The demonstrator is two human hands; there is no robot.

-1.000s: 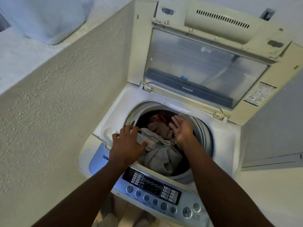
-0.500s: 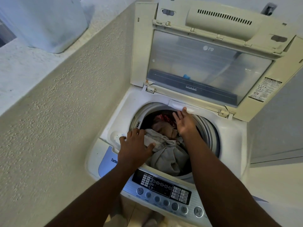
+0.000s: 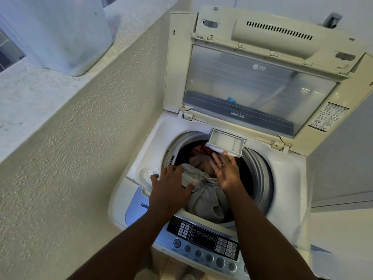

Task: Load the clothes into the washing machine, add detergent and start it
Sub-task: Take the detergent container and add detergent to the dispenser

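We note the lid [image 3: 260, 85] standing upright at the back, which leaves the drum [image 3: 260, 174] open from above. The clothes [image 3: 203, 190] lie heaped inside it: a grey garment on top toward the front, pink and red pieces further back. So loading looks largely done.

The drawer [image 3: 227, 142] is slid out from the rear rim and juts over the drum mouth. Our right hand [image 3: 226, 172] is palm-up beneath its front lip, fingers spread and unclenched, fingertips touching the lip's edge. We judge this hold serves to draw the tray forward and expose its compartments for detergent. No detergent container is in view.

Our left hand [image 3: 171, 188] rests spread on the front-left rim, thumb against the grey garment, gripping nothing. We take it as a brace and a way to keep the cloth down.

The panel [image 3: 203, 237] sits in front of the drum, untouched; starting comes later.
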